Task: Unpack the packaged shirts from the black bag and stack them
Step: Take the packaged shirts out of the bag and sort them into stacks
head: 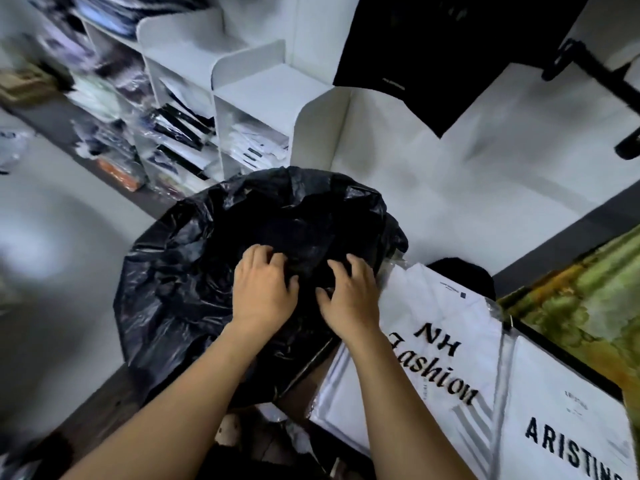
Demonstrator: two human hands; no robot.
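My left hand (263,289) and right hand (349,296) both pinch the crumpled top of the black bag (187,271) (packaged shirts (433,341) lie just right of it), so I should pull the plastic apart evenly.

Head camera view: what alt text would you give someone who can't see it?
A left hand and right hand clutch the crumpled top of a black bag. Packaged white shirts lie to its right; white shelves of packaged clothes stand behind.
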